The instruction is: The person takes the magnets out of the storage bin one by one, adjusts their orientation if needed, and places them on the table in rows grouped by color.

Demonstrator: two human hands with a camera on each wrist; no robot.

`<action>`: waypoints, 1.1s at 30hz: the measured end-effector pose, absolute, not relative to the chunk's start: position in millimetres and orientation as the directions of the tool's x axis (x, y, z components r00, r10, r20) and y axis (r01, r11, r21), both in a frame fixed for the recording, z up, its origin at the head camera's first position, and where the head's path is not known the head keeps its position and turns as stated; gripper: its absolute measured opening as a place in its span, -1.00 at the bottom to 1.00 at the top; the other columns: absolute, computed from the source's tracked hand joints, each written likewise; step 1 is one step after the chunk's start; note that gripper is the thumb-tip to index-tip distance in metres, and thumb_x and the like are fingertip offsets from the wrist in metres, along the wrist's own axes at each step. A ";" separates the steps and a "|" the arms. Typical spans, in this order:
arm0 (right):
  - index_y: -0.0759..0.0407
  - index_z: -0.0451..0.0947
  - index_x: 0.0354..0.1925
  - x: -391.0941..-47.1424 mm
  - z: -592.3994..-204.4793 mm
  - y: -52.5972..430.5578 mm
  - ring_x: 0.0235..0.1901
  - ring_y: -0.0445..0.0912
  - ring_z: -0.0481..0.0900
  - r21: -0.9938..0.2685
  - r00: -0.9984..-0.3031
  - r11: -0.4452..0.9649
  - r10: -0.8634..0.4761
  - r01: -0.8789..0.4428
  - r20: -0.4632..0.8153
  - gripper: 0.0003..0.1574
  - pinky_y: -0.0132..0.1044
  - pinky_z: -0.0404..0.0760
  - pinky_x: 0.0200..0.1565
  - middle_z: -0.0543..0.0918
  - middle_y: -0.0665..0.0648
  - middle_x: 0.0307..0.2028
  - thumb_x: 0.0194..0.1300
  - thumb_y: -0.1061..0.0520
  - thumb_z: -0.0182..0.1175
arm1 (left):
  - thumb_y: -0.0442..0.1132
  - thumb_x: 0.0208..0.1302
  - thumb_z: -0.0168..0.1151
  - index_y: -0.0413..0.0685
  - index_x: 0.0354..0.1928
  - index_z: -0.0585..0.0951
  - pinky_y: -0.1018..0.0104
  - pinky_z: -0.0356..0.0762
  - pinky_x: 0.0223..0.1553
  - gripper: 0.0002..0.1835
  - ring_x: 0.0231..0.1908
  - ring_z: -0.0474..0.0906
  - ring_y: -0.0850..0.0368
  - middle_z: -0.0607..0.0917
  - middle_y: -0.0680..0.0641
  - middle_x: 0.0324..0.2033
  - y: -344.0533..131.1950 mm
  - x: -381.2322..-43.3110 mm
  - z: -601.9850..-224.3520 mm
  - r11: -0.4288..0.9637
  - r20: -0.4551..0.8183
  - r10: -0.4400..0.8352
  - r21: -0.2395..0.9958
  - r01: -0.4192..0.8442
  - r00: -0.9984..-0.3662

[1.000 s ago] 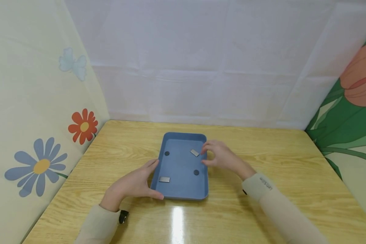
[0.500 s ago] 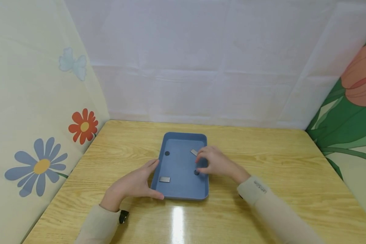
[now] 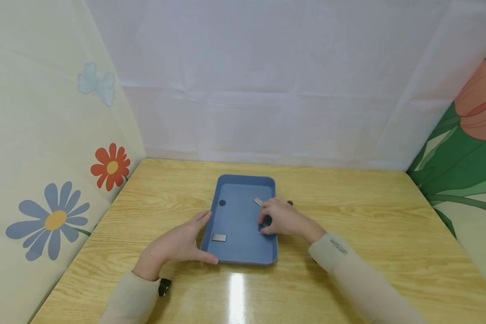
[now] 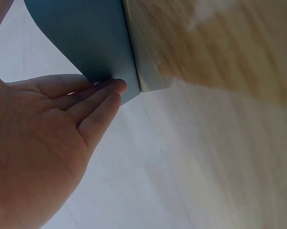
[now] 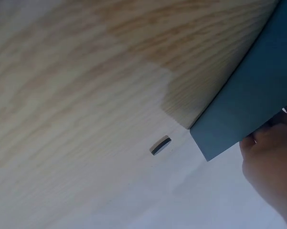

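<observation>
A blue tray (image 3: 239, 216) lies on the wooden table. My left hand (image 3: 178, 240) rests against the tray's left side, its fingers nearly straight along the outer wall and the thumb at the near left corner. In the left wrist view the fingertips (image 4: 115, 86) touch the blue wall. Over the tray's right wall reaches my right hand (image 3: 283, 218), finger and thumb curled together around a small black disc (image 3: 261, 228), mostly hidden by them. Partly behind its knuckles lies a silver rectangular piece (image 3: 257, 201). The right wrist view shows the hand bent over the rim.
Inside the tray are another black disc (image 3: 222, 203) at the far left and a second silver rectangle (image 3: 219, 237) at the near left. One more black disc (image 5: 160, 145) lies on the table right of the tray. A white backdrop (image 3: 251, 126) stands behind the table.
My right hand has come from the silver piece near the right rim down and inward to the near right disc, its fingers closing. A disc on the table shows from behind it. The left hand stays put.
</observation>
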State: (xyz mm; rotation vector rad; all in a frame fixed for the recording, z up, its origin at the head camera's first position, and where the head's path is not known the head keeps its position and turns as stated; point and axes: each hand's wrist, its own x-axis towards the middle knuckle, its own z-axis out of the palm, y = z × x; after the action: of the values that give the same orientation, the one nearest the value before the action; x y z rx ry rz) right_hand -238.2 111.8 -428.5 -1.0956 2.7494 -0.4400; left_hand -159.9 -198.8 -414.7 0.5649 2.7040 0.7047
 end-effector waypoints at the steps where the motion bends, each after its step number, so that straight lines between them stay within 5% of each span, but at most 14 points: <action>1: -0.04 0.77 -0.26 -238.2 -428.4 110.6 0.04 0.01 0.56 -0.315 -0.723 0.694 -0.690 -0.647 -0.033 -0.79 0.00 0.47 0.26 0.71 -0.01 -0.08 0.18 -0.06 0.53 | 0.49 -0.14 0.51 -0.27 0.63 -0.01 -0.22 0.28 0.51 0.50 0.57 0.13 -0.32 0.04 -0.31 0.63 -198.9 -159.7 -414.6 0.804 -0.175 0.438 0.515 0.297 -0.882; 9: -0.05 0.73 -0.31 -236.8 -428.0 106.5 -0.07 -0.06 0.55 -0.290 -0.725 0.703 -0.687 -0.650 -0.042 -0.81 -0.06 0.51 0.17 0.67 -0.07 -0.19 0.18 -0.06 0.52 | 0.48 -0.13 0.51 -0.28 0.63 -0.01 -0.22 0.27 0.51 0.50 0.57 0.12 -0.32 0.03 -0.31 0.63 -199.3 -159.2 -414.9 0.802 -0.176 0.439 0.519 0.296 -0.881; 25: 0.00 0.72 -0.24 -237.8 -411.2 112.3 0.15 0.03 0.61 -0.379 -0.718 0.633 -0.682 -0.675 0.139 -0.85 -0.04 0.66 0.16 0.70 0.08 0.07 0.23 0.02 0.45 | 0.45 -0.13 0.54 -0.23 0.64 -0.01 -0.20 0.29 0.51 0.48 0.59 0.11 -0.27 0.01 -0.26 0.64 -198.4 -159.0 -414.2 0.801 -0.184 0.433 0.527 0.284 -0.882; 33: -0.04 0.71 -0.25 -241.1 -397.8 116.8 0.06 -0.03 0.62 -0.368 -0.715 0.626 -0.673 -0.688 0.190 -0.88 -0.08 0.68 0.11 0.68 0.01 -0.01 0.25 0.03 0.45 | 0.45 -0.12 0.54 -0.23 0.63 0.00 -0.20 0.30 0.50 0.47 0.58 0.12 -0.27 0.01 -0.27 0.64 -199.1 -159.6 -415.3 0.806 -0.180 0.435 0.515 0.293 -0.882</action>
State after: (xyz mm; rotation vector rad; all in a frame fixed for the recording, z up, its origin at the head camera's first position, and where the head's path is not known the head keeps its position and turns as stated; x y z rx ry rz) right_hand -241.1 116.8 -397.8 -1.1986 2.8635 -0.6712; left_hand -159.6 -199.1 -415.3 0.5579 2.7033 0.7020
